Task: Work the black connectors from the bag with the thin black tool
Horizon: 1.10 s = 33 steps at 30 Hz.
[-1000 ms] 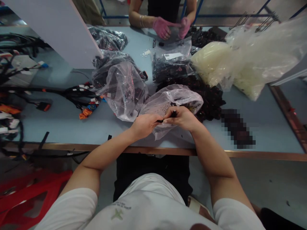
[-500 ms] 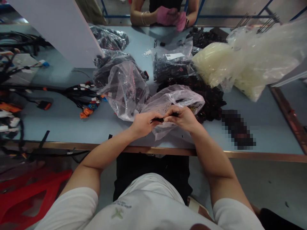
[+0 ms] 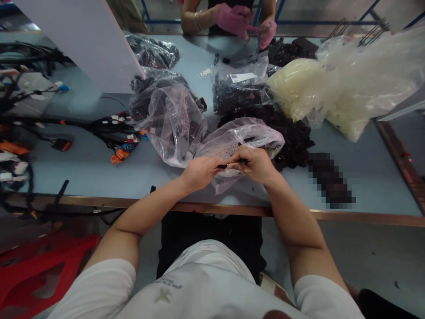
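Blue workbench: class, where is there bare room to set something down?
Bare bench top lies between the wire harness and near edge, left of the left hand, and right of the blurred item. Plastic bags crowd the centre.

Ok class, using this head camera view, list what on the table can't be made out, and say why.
Head view:
The small black part: mostly hidden by the left hand and right hand.
The bag label: print too small to read.
The dark item: blurred by pixelation.
The co-worker: cut off by the top edge.
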Available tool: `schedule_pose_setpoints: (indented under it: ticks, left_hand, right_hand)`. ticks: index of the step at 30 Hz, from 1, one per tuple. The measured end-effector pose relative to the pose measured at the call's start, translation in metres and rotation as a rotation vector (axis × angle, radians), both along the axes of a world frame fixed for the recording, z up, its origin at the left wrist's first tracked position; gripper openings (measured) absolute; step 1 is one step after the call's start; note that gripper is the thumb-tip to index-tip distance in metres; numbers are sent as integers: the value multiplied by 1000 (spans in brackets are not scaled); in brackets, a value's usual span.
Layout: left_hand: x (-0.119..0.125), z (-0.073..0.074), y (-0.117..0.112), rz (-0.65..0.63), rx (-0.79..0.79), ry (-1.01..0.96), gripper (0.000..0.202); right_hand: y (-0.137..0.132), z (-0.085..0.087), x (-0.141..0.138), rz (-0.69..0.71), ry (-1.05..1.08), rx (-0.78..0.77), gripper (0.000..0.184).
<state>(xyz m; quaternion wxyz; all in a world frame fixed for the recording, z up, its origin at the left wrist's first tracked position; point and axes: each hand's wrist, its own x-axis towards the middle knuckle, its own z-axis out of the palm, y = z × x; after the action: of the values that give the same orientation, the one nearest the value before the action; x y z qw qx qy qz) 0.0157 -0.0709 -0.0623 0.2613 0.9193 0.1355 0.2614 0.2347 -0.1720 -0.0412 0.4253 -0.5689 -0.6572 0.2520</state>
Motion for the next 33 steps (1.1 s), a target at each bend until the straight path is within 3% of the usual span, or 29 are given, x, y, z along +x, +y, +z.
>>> schedule_pose_setpoints:
  ticks: [11,17,24,33]
  left_hand:
    - [-1,-2,-1,-34,75,-14,14]
    - [-1,2,-1,-61,33,-73,17]
    - [-2,-1,-1,-36,9,-38,16]
    - [-1,1,-1,-107,28,-101,20]
  right_hand:
    - [3,2,0,33,183,-163,44]
    - [1,6,1,7,71,-70,41]
    - [-2,9,3,18,-8,-71,34]
    - [-3,9,3,30,-20,-91,31]
